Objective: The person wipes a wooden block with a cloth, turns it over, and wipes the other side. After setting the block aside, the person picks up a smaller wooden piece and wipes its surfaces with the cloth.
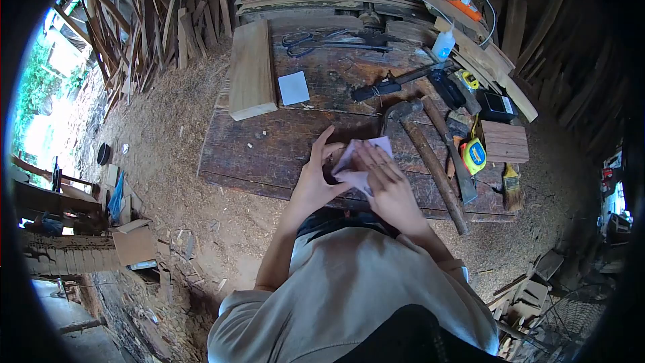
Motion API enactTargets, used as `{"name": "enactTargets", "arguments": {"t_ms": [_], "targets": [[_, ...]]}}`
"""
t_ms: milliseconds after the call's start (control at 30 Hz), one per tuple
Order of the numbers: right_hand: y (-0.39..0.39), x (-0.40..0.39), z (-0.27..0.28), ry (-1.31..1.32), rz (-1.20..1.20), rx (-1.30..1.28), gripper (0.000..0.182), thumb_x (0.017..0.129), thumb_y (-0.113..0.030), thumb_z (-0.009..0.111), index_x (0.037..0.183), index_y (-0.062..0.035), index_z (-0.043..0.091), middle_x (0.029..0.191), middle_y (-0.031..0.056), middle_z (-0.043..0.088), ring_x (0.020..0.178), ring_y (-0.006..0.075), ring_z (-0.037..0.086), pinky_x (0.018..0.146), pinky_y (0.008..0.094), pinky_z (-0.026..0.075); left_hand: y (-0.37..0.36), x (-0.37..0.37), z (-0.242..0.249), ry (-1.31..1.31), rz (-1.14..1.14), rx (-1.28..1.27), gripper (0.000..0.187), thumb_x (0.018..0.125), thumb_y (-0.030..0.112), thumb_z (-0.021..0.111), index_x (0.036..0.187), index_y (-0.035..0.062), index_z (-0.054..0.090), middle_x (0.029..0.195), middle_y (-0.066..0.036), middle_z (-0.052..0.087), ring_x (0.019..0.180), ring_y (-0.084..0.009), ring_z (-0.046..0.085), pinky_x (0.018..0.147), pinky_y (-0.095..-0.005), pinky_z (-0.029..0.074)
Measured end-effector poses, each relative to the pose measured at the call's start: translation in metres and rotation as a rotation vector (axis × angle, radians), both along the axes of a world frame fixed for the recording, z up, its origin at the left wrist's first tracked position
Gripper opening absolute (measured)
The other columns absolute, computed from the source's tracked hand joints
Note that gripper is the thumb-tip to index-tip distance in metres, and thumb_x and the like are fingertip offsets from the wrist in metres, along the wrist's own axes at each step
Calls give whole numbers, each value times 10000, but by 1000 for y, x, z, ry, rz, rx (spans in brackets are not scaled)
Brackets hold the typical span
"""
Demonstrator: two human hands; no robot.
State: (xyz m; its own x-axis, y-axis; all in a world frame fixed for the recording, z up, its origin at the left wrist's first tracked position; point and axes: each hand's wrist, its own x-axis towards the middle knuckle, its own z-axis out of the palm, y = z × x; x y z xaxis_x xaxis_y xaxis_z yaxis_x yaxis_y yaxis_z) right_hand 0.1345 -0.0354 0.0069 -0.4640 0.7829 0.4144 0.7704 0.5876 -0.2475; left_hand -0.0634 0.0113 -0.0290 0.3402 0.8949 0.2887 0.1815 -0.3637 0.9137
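Observation:
Both hands are over the front part of a dark wooden workbench (248,154). A pale pinkish sheet (359,180), perhaps paper or cloth, is bent between them. My right hand (386,185) lies over the sheet from the right, fingers close together and pressed on it. My left hand (319,178) is on the left side, its thumb reaching to the sheet's lower edge and its index finger arched above; its fingers are spread apart. Something dark shows between the hands, too hidden to name. A hammer (401,110) lies just behind the right hand.
A thick board (252,74) and a white square (293,88) lie at the back left. On the right are a yellow tape measure (474,155), a brush (512,188), a chisel (462,175) and a wood block (505,142). Scissors (302,44) lie at the back.

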Motion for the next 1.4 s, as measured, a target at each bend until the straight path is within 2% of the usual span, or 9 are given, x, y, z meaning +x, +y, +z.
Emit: {"name": "enactTargets", "arguments": {"t_ms": [67, 167, 333, 533, 633, 700, 1000, 1233, 1400], "targets": [[-2, 13, 4, -6, -41, -17, 546, 717, -13, 638, 1237, 141, 577, 1464, 246, 461, 1395, 362, 425, 1161, 474, 349, -1, 2, 7, 5, -2, 26, 1043, 706, 74, 854, 1533, 82, 219, 1268, -200, 604, 1199, -319, 608, 1045, -403, 469], [-1, 14, 1, 13, -81, -33, 563, 740, -30, 635, 1269, 145, 552, 1459, 256, 464, 1390, 370, 430, 1161, 474, 346, -1, 4, 8, 4, -15, -10, 1059, 689, 50, 859, 1536, 71, 223, 1289, -183, 588, 1241, -284, 572, 1087, -396, 430], [11, -28, -4, 28, -109, 53, 616, 828, -245, 688, 1304, 115, 533, 1461, 258, 460, 1376, 376, 441, 1182, 460, 305, 0, 1, 8, -21, -30, -113, 1063, 664, 3, 851, 1534, 59, 243, 1317, -175, 564, 1269, -253, 548, 1128, -390, 392], [13, -16, -12, 58, 6, 78, 467, 782, -135, 710, 1172, 107, 626, 1466, 211, 480, 1381, 338, 450, 1168, 456, 341, 0, 0, 12, -37, -10, -162, 1068, 663, 9, 869, 1531, 57, 249, 1315, -188, 560, 1256, -249, 556, 1127, -390, 394], [5, 6, -6, 38, -57, 53, 410, 764, -89, 710, 1116, 111, 651, 1464, 205, 486, 1377, 328, 458, 1160, 456, 358, 3, 2, 4, -72, -16, -76, 1094, 657, 60, 908, 1530, 56, 249, 1309, -179, 565, 1257, -242, 554, 1127, -391, 395], [6, 11, -1, 17, -74, 37, 431, 770, -92, 706, 1138, 123, 634, 1445, 222, 500, 1365, 342, 470, 1156, 456, 361, 3, 2, 4, -26, -22, -5, 1118, 649, 175, 928, 1526, 78, 241, 1301, -200, 582, 1232, -284, 582, 1092, -395, 424], [23, -41, -22, -4, -115, 149, 492, 826, -155, 631, 1223, 133, 594, 1434, 260, 500, 1356, 360, 480, 1166, 457, 337, -1, -2, 11, 26, 25, -123, 1026, 709, 8, 837, 1538, 72, 236, 1354, -185, 542, 1285, -255, 535, 1127, -385, 387], [12, 4, -8, -21, -94, 88, 428, 760, -97, 703, 1124, 116, 635, 1434, 245, 505, 1361, 348, 476, 1156, 463, 356, 3, 2, 5, -82, -27, -45, 1097, 688, 71, 894, 1543, 58, 208, 1326, -185, 560, 1278, -261, 540, 1138, -403, 379], [22, -17, -16, 14, -145, 119, 498, 760, -110, 663, 1195, 124, 606, 1437, 270, 490, 1370, 362, 462, 1177, 470, 320, 4, 5, 4, -106, -45, -46, 1110, 679, 63, 897, 1545, 50, 201, 1315, -185, 562, 1271, -251, 542, 1142, -401, 374]]}}
